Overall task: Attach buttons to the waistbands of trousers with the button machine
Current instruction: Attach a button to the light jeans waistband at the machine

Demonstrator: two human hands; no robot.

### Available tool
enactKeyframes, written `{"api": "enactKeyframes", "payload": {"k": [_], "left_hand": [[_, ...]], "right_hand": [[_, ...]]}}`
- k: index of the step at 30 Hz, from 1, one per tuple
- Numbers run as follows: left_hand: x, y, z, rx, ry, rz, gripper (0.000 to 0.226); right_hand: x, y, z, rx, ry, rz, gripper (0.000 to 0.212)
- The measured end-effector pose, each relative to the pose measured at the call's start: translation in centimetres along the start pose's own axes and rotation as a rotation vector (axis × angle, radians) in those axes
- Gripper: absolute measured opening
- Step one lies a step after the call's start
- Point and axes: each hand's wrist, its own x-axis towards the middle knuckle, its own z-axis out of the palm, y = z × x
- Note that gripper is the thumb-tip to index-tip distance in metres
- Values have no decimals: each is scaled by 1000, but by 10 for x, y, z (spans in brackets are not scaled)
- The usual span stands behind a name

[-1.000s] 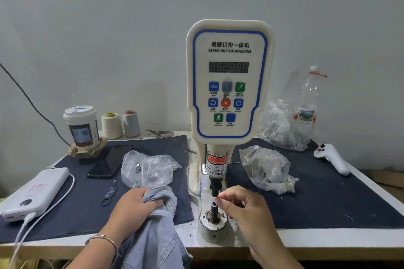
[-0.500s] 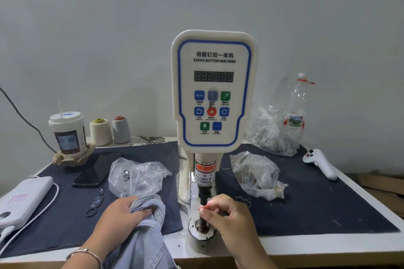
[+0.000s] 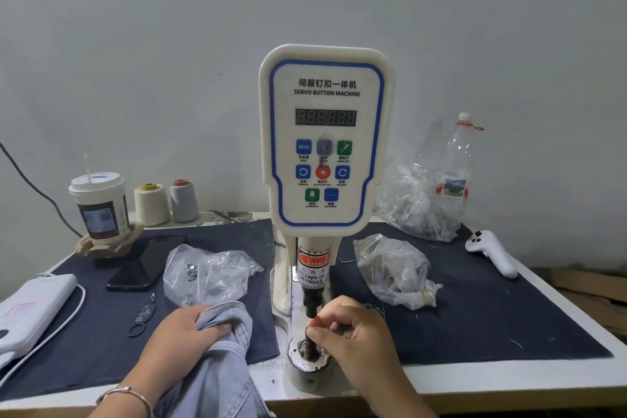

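My left hand (image 3: 185,332) bunches the soft, limp trousers (image 3: 217,370) near the waistband, while my right hand (image 3: 353,332) fingertips pinch narrowly something tiny atop the button machine (image 3: 325,146) post, likely slippery.

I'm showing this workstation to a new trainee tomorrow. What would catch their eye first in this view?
The tall white servo button machine dominates the middle of the table, its blue-edged control panel facing the viewer. Just below it, the right hand pinches something small at the top of the lower die post, right under the punch, while the left hand grips bunched light-blue denim trousers beside the machine's base.
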Motion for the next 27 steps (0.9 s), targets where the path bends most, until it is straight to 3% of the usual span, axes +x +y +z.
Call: {"api": "enactKeyframes", "payload": {"k": [6,8,11,17,20,23,27], "left_hand": [[-1,5,-1,-40,-2,-16,6],[-2,6,-2,-51,-2,-16,16],[-3,6,-2,-41,-6,-23,6],[-3,4,-2,-33,-9,-35,8],[-3,5,-2,-36,-5,-26,5],[-2,4,-2,-48,5,-43,20],[0,1,0,-25,0,-32,12]], "right_hand": [[3,-2,0,-75,23,4,13],[2,-3,0,-35,1,37,14],[2,-1,-1,-18,-7,58,18],[2,0,2,11,5,73,21],[2,1,-3,16,-7,-2,22],[3,1,-6,48,-30,-46,18],[3,2,-6,72,-34,-41,22]]}}
